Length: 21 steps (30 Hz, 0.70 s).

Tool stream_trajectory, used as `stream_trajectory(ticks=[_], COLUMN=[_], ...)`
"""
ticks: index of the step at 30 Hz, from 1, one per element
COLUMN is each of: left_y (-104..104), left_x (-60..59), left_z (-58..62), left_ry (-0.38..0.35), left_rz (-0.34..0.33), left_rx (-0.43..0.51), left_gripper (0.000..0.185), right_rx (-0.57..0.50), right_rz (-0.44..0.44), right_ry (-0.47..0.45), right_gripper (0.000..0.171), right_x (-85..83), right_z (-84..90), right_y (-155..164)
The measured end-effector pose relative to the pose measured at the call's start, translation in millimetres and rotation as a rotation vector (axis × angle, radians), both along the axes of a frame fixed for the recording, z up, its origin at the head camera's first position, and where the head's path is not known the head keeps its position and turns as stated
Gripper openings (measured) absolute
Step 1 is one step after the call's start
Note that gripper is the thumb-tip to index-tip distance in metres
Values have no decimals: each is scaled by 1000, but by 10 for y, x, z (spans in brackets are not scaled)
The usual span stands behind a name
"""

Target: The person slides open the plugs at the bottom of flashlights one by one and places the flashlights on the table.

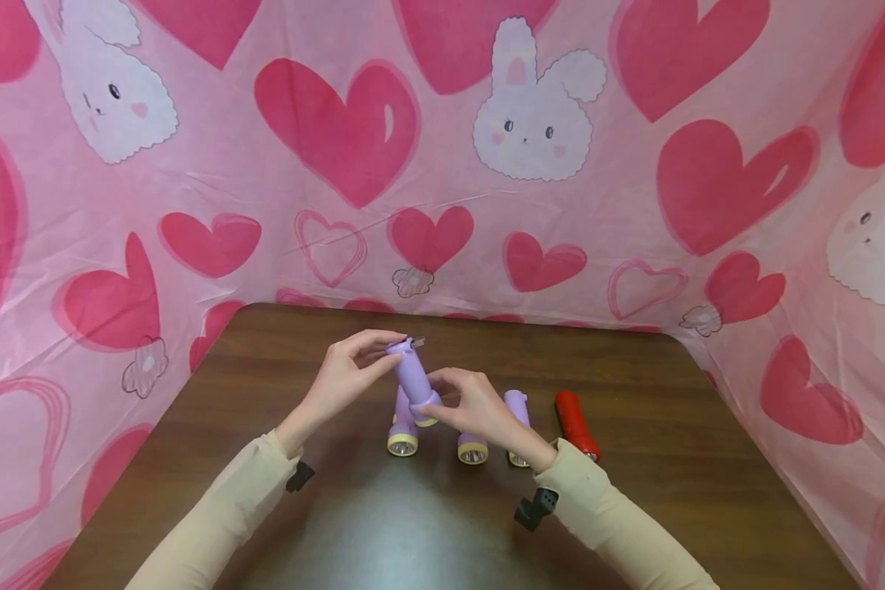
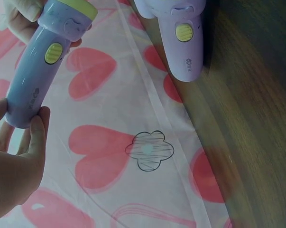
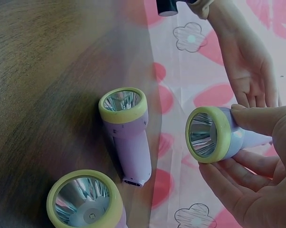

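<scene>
A purple flashlight (image 1: 415, 377) with a yellow rim is held tilted above the table. My left hand (image 1: 348, 366) pinches its tail end, where a small greyish piece sticks out, too small to identify. The right hand (image 1: 475, 401) grips the head end, thumb on one side and fingers on the other. In the left wrist view the held flashlight's yellow switch (image 2: 53, 53) faces the camera. The right wrist view shows its reflector (image 3: 202, 135), which looks unlit. Beneath the hands lies another purple flashlight (image 1: 403, 442), partly hidden by the held one.
Two more purple flashlights (image 1: 473, 451) (image 1: 516, 406) lie near the right hand and forearm, partly covered by them. Farther right is a red flashlight (image 1: 575, 419). All rest on a dark wooden table (image 1: 619, 524), with pink heart-patterned cloth (image 1: 442, 184) hanging around it.
</scene>
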<state>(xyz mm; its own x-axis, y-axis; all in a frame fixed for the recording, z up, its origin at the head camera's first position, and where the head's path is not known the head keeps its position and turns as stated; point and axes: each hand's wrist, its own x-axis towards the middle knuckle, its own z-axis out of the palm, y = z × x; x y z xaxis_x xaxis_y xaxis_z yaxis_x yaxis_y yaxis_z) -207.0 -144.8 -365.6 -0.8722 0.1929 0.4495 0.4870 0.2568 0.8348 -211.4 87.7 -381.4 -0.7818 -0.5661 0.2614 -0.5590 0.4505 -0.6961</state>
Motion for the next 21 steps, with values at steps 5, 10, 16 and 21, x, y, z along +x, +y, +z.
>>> stream_trajectory(ticks=[5,10,16,21], left_y=[-18,-41,-84,-142], left_x=[-1,-4,-15,-33], left_z=[2,8,31,54], left_ry=[-12,-20,-52,-101], left_rz=[-2,-3,-9,-14], left_rx=[-9,-31,-52,-72], left_gripper=[31,30,29,28], right_rx=[15,31,27,43], right_rz=[3,-1,6,6], right_ry=[-16,-26,-30,-31], right_gripper=[40,40,38,38], right_x=[5,25,47,53], right_z=[-1,3,-7,-15], right_y=[-9,-34,-80,-121])
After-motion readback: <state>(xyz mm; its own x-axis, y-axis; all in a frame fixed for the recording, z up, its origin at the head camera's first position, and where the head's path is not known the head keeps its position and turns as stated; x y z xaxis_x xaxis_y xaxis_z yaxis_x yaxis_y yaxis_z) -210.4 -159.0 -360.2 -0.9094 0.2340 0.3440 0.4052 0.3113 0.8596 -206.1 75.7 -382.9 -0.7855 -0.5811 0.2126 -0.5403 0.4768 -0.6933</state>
